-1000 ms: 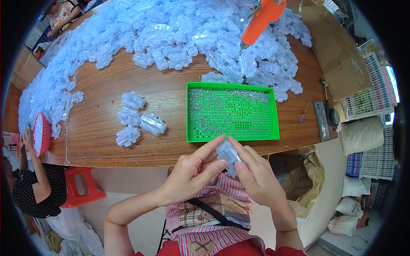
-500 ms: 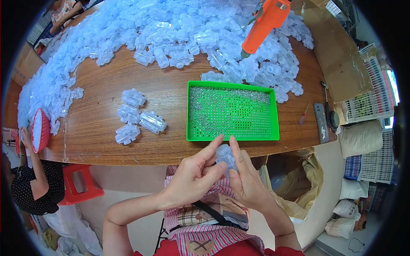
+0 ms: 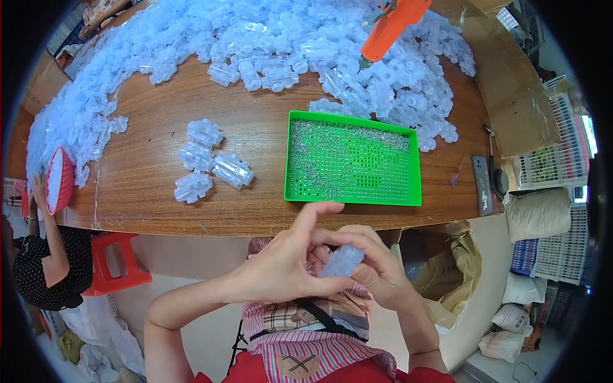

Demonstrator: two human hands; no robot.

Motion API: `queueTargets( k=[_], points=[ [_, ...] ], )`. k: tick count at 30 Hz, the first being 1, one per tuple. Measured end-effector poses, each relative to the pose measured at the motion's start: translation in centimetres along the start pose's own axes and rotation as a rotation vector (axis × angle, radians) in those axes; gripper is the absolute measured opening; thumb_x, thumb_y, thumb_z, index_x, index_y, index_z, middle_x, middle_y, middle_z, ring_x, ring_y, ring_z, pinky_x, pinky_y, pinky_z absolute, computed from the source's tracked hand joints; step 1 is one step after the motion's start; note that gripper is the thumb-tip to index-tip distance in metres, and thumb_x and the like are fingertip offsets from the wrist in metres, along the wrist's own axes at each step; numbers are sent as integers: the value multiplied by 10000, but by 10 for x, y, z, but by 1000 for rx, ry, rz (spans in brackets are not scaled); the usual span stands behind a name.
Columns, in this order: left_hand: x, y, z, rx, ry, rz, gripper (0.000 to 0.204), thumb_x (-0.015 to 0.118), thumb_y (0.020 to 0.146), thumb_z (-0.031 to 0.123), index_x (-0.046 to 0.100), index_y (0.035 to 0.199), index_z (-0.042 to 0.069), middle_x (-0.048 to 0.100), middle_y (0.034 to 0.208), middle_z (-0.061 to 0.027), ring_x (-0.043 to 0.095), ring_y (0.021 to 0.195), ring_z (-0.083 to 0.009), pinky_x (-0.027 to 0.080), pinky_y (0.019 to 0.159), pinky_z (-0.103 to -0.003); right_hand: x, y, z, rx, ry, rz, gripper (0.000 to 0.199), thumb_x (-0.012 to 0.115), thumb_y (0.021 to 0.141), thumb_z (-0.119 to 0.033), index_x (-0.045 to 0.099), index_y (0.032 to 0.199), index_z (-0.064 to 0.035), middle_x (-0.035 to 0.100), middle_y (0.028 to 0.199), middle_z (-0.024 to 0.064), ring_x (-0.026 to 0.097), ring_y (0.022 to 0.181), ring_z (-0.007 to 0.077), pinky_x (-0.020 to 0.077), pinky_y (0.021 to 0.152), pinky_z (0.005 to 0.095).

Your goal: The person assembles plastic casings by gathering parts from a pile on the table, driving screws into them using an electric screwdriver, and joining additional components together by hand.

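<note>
Between my two hands, just below the table's front edge, is a clear plastic cylinder-shaped part (image 3: 342,261), tilted. My left hand (image 3: 295,255) curls round its left side, thumb beneath and index finger raised. The fingers of my right hand (image 3: 375,265) close over its top and right side, with the thumb pressed to it. Part of the piece is hidden by fingers. Beyond my hands lies a green perforated tray (image 3: 418,172) of small silver screws (image 3: 313,150). Several similar clear parts (image 3: 232,170) lie in a group to the left of the tray.
A large heap of clear parts (image 3: 255,32) covers the table's far side. An orange electric screwdriver (image 3: 389,30) hangs above it. A small screwdriver (image 3: 457,171) and a grey phone (image 3: 482,185) lie at right. At far left, another person's hand touches a pink basket (image 3: 59,182).
The clear part has turned from nearly upright to slanting and sits lower, nearer my body. My fingers have shifted from pointing at the tray to curling round it.
</note>
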State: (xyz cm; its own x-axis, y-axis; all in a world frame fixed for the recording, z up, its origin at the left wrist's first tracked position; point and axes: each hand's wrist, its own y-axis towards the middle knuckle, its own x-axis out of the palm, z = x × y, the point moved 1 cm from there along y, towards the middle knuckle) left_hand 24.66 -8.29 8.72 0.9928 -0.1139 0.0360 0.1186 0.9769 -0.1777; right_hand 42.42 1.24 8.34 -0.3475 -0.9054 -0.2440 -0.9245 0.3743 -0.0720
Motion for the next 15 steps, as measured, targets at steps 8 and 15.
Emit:
queueTargets(
  k=[8, 15],
  points=[
    [9, -10, 3, 242, 264, 237, 569, 838, 694, 259, 588, 1136, 1, 659, 1030, -139, 665, 923, -247, 540, 780, -339, 6, -13, 21, -129, 329, 335, 499, 554, 939, -395, 450, 1254, -22, 421, 1223, 148, 473, 1106, 211, 387, 954, 343],
    [16, -11, 0, 439, 449, 333, 432, 752, 772, 197, 588, 1121, 1, 632, 982, -135, 651, 842, -300, 537, 693, -364, 10, -12, 11, -250, 160, 269, 527, 545, 939, -404, 433, 1277, -15, 448, 1246, 177, 489, 1124, 255, 399, 955, 362]
  ],
)
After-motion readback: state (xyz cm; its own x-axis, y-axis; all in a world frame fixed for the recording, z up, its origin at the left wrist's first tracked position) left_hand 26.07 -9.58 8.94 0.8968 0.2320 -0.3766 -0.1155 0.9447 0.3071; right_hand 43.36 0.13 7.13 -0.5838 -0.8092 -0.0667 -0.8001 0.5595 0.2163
